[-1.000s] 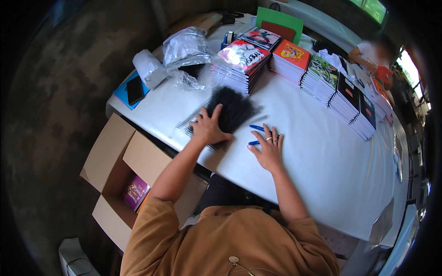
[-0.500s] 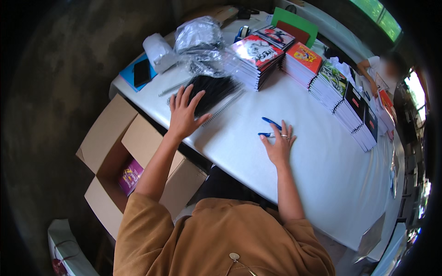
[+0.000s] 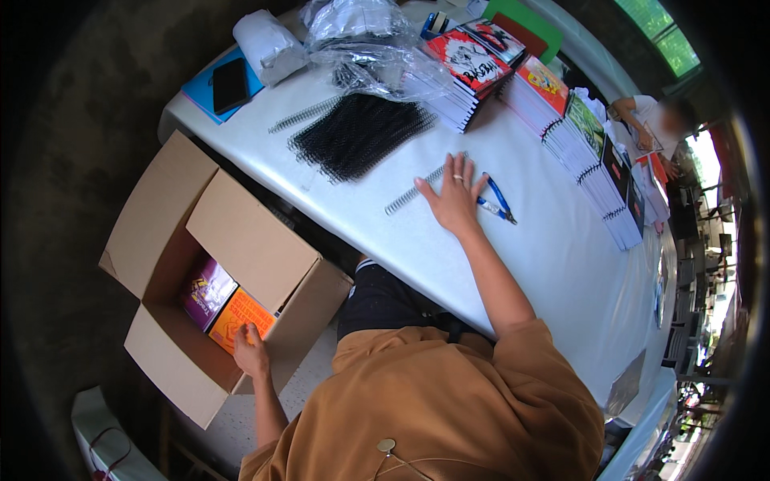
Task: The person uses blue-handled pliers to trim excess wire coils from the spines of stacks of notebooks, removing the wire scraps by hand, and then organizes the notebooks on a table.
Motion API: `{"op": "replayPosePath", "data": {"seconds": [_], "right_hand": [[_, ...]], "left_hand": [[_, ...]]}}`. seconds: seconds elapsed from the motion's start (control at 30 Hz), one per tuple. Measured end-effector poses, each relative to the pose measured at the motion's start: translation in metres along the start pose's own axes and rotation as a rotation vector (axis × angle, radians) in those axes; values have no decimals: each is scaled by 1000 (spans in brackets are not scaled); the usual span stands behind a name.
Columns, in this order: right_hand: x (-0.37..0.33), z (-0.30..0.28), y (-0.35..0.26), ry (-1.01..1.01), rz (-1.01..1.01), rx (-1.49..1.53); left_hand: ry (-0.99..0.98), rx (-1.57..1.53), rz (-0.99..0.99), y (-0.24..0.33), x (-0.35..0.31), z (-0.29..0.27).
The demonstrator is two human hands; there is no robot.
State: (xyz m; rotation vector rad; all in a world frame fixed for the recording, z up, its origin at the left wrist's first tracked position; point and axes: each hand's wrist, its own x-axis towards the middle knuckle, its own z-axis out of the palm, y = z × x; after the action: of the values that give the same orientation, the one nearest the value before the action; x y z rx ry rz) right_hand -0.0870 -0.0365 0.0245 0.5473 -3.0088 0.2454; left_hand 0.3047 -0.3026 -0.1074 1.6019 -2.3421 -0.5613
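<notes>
My left hand (image 3: 250,354) is down in the open cardboard box (image 3: 255,224), its slightly bent fingers apart at an orange-covered book (image 3: 233,322). A purple-covered book (image 3: 210,287) lies beside that one. Over on the white-covered table, my right hand (image 3: 455,196) is open, fingers spread across a single wire spiral coil (image 3: 399,201). Just right of its fingertips lie blue-handled pliers (image 3: 499,200). A dense pile of black spiral coils (image 3: 361,136) sits farther back, with a few loose coils (image 3: 303,115) at its left.
Spiral-bound notebooks stand in stacks, one red and white (image 3: 469,64), others (image 3: 597,156) running along the right. Clear plastic bags (image 3: 361,32), a white roll (image 3: 269,48) and a black phone (image 3: 230,86) on blue folders occupy the back left. Another person (image 3: 654,120) sits at the far right.
My left hand has gone from the black coils down into the box. My right hand has shifted left off the pliers onto a loose coil. The view has turned somewhat.
</notes>
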Motion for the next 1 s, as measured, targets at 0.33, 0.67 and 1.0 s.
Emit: {"op": "replayPosePath", "data": {"seconds": [0.33,0.67,1.0], "right_hand": [[72,33,-64,134,-225,212],[93,22,-67,304,193,241],[133,-17,-21,922,527,600]], "left_hand": [[252,87,57,5,1,10],[273,46,78,11,0,8],[301,52,137,9,-2,10]]}}
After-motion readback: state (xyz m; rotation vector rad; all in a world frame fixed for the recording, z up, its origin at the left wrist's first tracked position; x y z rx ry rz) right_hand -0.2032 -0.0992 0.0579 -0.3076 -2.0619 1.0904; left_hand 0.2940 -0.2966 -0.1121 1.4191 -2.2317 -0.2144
